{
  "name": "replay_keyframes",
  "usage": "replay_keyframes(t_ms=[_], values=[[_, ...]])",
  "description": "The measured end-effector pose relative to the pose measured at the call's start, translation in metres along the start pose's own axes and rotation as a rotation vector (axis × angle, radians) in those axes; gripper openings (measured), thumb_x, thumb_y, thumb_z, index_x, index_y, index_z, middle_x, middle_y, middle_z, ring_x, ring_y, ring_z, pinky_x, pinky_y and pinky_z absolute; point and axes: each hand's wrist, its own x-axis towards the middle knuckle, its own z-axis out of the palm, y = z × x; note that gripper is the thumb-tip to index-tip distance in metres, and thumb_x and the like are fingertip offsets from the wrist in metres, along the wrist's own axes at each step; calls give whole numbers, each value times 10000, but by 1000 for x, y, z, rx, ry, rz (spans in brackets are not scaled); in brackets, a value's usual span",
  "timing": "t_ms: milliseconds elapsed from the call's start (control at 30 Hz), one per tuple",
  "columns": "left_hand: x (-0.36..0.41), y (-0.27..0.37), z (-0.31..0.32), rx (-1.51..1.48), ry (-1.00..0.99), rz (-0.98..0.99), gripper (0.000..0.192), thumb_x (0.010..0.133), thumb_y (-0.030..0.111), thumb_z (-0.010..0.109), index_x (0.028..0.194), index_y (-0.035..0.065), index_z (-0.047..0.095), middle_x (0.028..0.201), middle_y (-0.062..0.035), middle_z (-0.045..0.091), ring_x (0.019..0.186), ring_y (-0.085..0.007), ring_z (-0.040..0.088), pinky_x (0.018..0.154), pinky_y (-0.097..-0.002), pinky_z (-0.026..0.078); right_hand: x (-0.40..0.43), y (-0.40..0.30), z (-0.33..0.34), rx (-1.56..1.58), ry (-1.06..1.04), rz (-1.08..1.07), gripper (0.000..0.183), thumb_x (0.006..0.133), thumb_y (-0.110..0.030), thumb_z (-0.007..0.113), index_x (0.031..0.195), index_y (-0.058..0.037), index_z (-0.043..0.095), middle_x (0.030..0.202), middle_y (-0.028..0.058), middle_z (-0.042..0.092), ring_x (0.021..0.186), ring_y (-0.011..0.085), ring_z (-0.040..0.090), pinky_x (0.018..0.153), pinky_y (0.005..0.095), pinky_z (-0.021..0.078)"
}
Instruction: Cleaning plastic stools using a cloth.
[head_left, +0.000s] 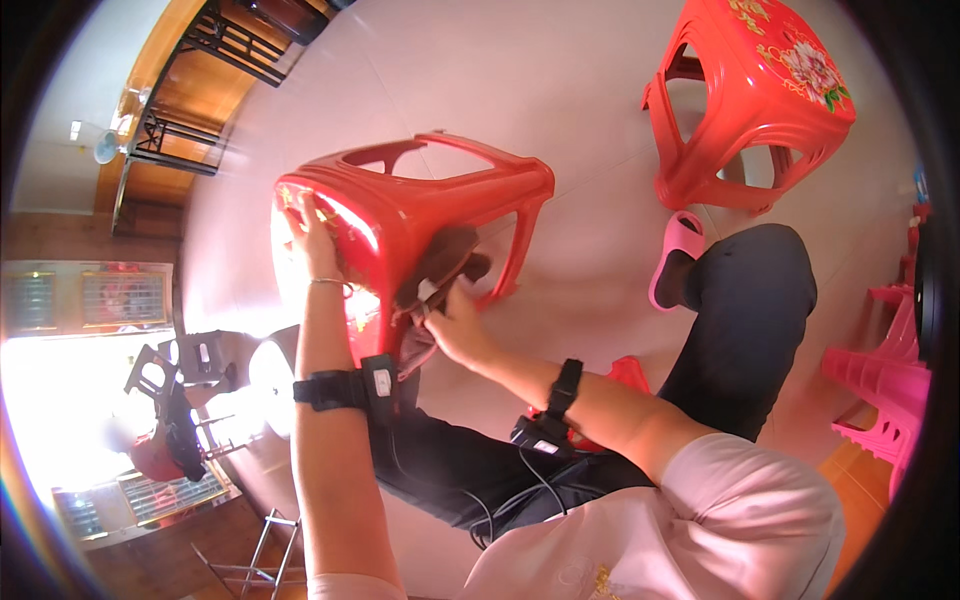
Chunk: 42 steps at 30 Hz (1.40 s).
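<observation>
A red plastic stool (442, 191) lies tipped in front of me, its flower-printed seat facing left and its legs pointing right. My left hand (311, 247) lies flat against that seat with the fingers spread; strong glare hides part of it. In my right hand (459, 328) is a brown cloth (442, 262), bunched at the stool's lower side by the opening between the legs. A small pale patch, perhaps a tag, shows on the cloth near my fingers. Some of the cloth hangs below the hand.
A second red stool (750, 105) with a printed flower stands at upper right. My foot wears a pink slipper (679, 251). Pink plastic stools (874, 367) are at the right edge. A red plastic item (630, 373) sits beneath my right forearm. Cables (517, 502) cross my lap.
</observation>
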Motion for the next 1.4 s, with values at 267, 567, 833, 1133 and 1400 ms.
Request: replay_keyframes(t_ms=[267, 567, 833, 1133, 1400], values=[[-82, 47, 15, 303, -415, 179, 688, 907, 433, 487, 1433, 69, 235, 1472, -152, 228, 1368, -242, 193, 1091, -329, 183, 26, -90, -35, -149, 5, -98, 362, 902, -155, 521, 1219, -22, 408, 1056, 104, 518, 1019, 176, 477, 896, 307, 381], [-114, 32, -8, 452, -651, 367, 716, 935, 445, 414, 1439, 26, 127, 1490, -196, 150, 1388, -364, 29, 1114, -408, 111, 48, -116, -57, -307, -176, -24, 340, 837, -214, 564, 1098, -5, 504, 982, 74, 572, 939, 143, 516, 855, 304, 407], [-129, 38, -8, 301, -514, 227, 673, 918, 451, 452, 1423, 59, 244, 1468, -194, 221, 1375, -366, 112, 1107, -399, 152, 39, -142, -58, -642, -312, 68, 421, 856, -225, 545, 1209, -14, 453, 1083, 119, 569, 1041, 211, 528, 898, 328, 400], [-195, 95, -34, 426, -272, 957, 450, 920, 308, 501, 1258, 14, 467, 1320, -173, 433, 1220, -311, 424, 998, -375, 357, -13, -167, -57, -579, -338, 143, 435, 834, -174, 578, 1215, -30, 427, 1118, 137, 552, 1072, 222, 528, 900, 328, 410], [-259, 138, -97, 402, 543, 1868, 421, 916, 338, 499, 1191, 19, 481, 1238, -161, 448, 1131, -292, 439, 952, -370, 362, 9, -132, -59, -638, -407, -2, 437, 868, -248, 572, 1209, -23, 418, 1111, 176, 552, 1091, 267, 514, 933, 360, 383]])
